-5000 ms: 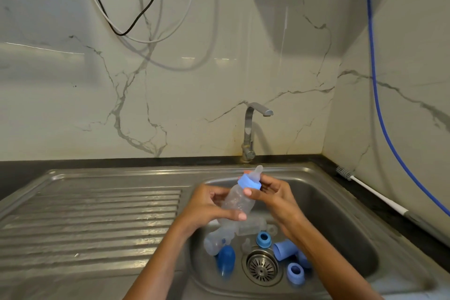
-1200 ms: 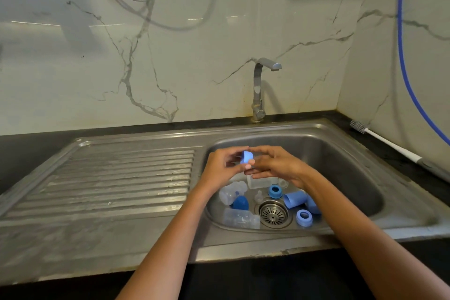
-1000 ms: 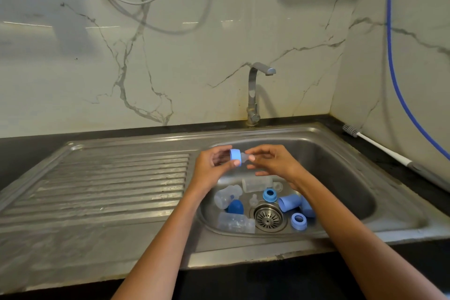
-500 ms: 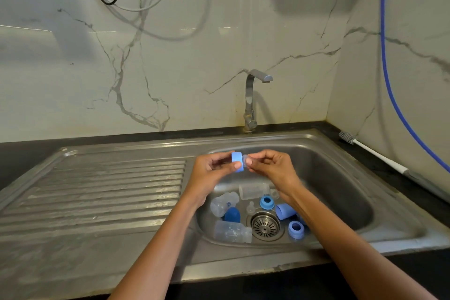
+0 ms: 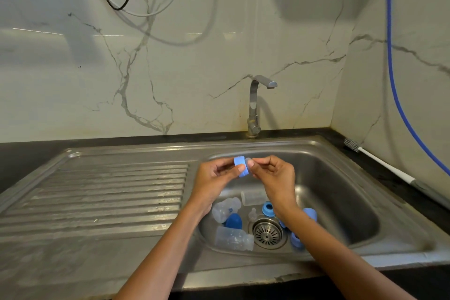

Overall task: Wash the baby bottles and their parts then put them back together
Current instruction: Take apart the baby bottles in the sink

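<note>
Blue plastic marks the part in hand: a blue collar ring (image 5: 241, 167) is held above the back-left of the sink basin (image 5: 341, 192), pinched at its rim by the left hand (image 5: 214, 178). The right hand (image 5: 275, 175) pinches the clear teat (image 5: 248, 161) that sits in the ring, thumb and forefinger closed on its tip. By my reading the step is dismantling: the teat is being worked out of its ring so each piece can be washed alone. The next move seems to call for a steady pull or push on the soft teat while the left hand keeps the ring from turning, then setting both pieces down and turning on the tap (image 5: 255, 105), from which no water runs.

Inside the basin, from its left side: a clear bottle (image 5: 225, 209) lies on its side, a dark blue cap (image 5: 234, 221) just in front of it, and another clear bottle (image 5: 232, 238) lies near the front-left edge. A third clear bottle (image 5: 253, 198) lies toward the back, a loose small teat (image 5: 253, 214) beside the drain strainer (image 5: 267, 233). Right of the strainer sit a blue ring (image 5: 268, 208), and further blue pieces (image 5: 297, 238) partly hidden by the right forearm.
</note>
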